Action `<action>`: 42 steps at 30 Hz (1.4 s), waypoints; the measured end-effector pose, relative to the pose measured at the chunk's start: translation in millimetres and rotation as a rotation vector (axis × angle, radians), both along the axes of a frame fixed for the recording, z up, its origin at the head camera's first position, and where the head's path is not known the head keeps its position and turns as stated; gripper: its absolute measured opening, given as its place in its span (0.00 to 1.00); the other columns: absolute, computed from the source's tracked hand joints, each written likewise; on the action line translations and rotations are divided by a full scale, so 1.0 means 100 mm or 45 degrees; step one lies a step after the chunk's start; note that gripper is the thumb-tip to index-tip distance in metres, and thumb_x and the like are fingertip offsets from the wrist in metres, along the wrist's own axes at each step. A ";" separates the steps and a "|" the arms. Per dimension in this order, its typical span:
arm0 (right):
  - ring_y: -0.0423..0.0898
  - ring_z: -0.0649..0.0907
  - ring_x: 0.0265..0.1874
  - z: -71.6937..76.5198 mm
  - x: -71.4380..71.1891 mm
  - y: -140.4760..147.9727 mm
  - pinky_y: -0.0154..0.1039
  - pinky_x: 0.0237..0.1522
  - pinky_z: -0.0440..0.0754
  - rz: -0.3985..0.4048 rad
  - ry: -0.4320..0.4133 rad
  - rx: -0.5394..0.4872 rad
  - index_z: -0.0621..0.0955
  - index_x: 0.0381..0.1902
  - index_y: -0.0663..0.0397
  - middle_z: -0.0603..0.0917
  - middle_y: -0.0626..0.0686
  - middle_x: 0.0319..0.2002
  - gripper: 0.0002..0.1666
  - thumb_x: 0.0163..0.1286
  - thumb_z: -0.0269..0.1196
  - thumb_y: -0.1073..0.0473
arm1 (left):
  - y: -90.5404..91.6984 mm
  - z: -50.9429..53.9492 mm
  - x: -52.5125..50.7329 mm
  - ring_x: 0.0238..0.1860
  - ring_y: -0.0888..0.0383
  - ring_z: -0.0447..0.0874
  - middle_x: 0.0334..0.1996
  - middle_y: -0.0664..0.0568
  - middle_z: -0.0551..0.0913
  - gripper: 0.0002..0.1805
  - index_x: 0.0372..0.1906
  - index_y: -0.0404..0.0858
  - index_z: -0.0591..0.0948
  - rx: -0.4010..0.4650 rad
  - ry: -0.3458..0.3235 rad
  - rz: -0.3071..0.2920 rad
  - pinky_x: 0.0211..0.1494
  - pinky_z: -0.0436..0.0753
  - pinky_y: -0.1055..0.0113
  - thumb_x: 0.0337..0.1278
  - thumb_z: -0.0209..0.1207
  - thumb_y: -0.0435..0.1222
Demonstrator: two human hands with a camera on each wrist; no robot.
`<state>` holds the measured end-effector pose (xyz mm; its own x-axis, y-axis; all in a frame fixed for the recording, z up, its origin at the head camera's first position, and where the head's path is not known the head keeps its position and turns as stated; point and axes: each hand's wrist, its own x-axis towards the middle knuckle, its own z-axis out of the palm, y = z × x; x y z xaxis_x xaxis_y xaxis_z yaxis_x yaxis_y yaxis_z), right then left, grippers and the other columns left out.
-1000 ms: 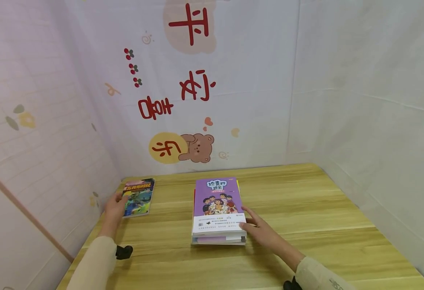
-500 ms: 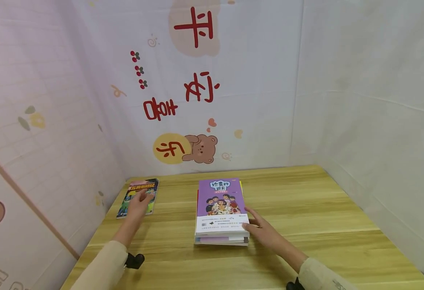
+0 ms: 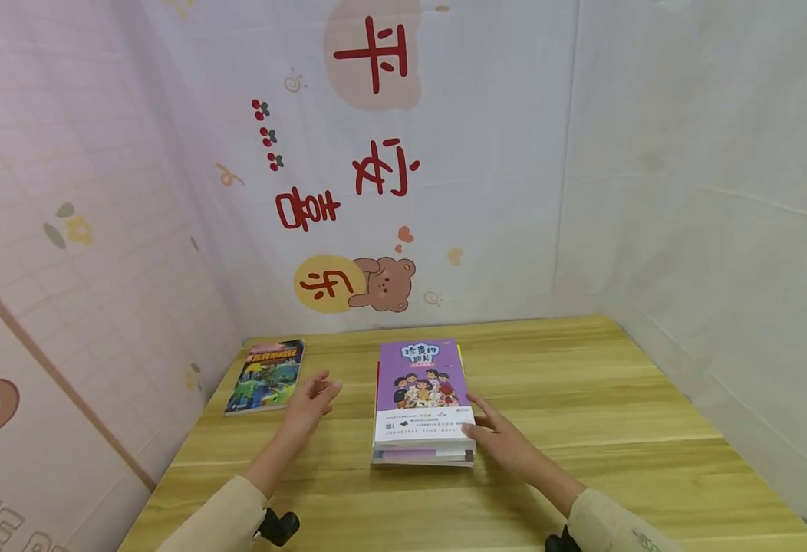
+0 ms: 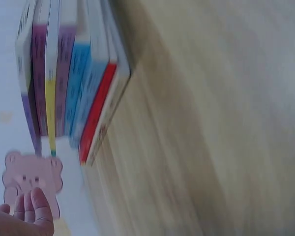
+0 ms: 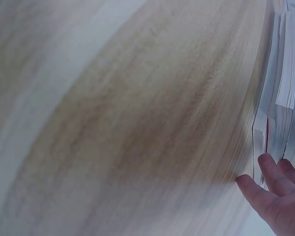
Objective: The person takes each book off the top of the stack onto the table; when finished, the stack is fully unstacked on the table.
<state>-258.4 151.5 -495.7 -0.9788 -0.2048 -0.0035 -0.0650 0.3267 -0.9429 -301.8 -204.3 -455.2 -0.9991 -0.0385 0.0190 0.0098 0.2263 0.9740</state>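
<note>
A stack of several books (image 4: 71, 83) lies in the middle of the table, a purple picture book (image 3: 420, 379) with a white band on top. My right hand (image 3: 510, 445) rests against the stack's right side, fingers spread and touching the page edges; the right wrist view shows its fingertips (image 5: 268, 160) at the lower books. My left hand (image 3: 309, 406) is in the air between the stack and a colourful green-and-blue book (image 3: 265, 379) lying flat at the far left. Its fingers are relaxed and bent a little, with nothing held, and it is apart from both.
The wooden table (image 3: 583, 399) extends to the right of the stack and in front of it. A white cloth backdrop (image 3: 486, 153) with red characters and a bear print stands behind the table, with cloth walls at both sides.
My left hand has left the colourful book at the far left and moved right toward the stack. My right hand stays at the stack's side. The head view has shifted slightly.
</note>
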 end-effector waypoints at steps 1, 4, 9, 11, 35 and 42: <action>0.65 0.74 0.62 0.00 0.00 0.00 0.63 0.58 0.73 -0.003 -0.001 0.002 0.60 0.77 0.45 0.73 0.70 0.63 0.39 0.73 0.60 0.49 | 0.04 0.00 0.02 0.61 0.41 0.73 0.61 0.35 0.72 0.35 0.73 0.31 0.62 0.009 0.001 -0.009 0.60 0.78 0.50 0.71 0.58 0.44; 0.64 0.73 0.63 0.00 -0.01 0.00 0.63 0.59 0.72 -0.011 -0.003 0.001 0.61 0.77 0.44 0.73 0.69 0.64 0.39 0.73 0.60 0.49 | 0.15 -0.03 0.08 0.59 0.44 0.75 0.59 0.38 0.74 0.34 0.73 0.31 0.63 0.014 0.000 -0.037 0.57 0.80 0.53 0.70 0.58 0.44; 0.64 0.72 0.64 0.00 -0.01 0.00 0.64 0.60 0.71 -0.008 -0.002 -0.003 0.60 0.77 0.44 0.72 0.68 0.64 0.39 0.74 0.60 0.50 | 0.33 -0.11 0.18 0.56 0.46 0.77 0.57 0.39 0.77 0.34 0.72 0.29 0.65 0.027 -0.002 -0.057 0.55 0.81 0.52 0.69 0.60 0.42; 0.64 0.72 0.64 0.00 -0.01 0.00 0.64 0.60 0.71 -0.006 -0.002 -0.003 0.60 0.77 0.44 0.72 0.68 0.64 0.39 0.74 0.60 0.50 | 0.40 -0.15 0.21 0.55 0.46 0.78 0.57 0.38 0.77 0.34 0.71 0.28 0.65 0.052 -0.010 -0.064 0.55 0.81 0.50 0.68 0.61 0.40; 0.63 0.72 0.63 -0.02 -0.01 -0.01 0.63 0.60 0.71 -0.005 -0.006 -0.027 0.60 0.78 0.44 0.73 0.69 0.64 0.39 0.73 0.61 0.50 | 0.63 -0.36 0.36 0.50 0.50 0.74 0.52 0.40 0.78 0.37 0.67 0.26 0.70 0.046 -0.010 -0.163 0.46 0.78 0.68 0.57 0.69 0.39; 0.62 0.73 0.63 -0.04 -0.01 0.00 0.61 0.60 0.72 -0.004 -0.021 -0.028 0.60 0.78 0.43 0.73 0.68 0.64 0.40 0.73 0.61 0.48 | 0.64 -0.37 0.37 0.50 0.49 0.72 0.50 0.42 0.78 0.40 0.70 0.27 0.68 0.007 -0.012 -0.194 0.45 0.76 0.66 0.56 0.70 0.40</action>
<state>-259.8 151.3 -499.4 -0.9794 -0.2016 -0.0153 -0.0482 0.3062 -0.9508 -264.5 -140.4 -492.4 -0.9935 0.1137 0.0099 0.0346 0.2176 0.9754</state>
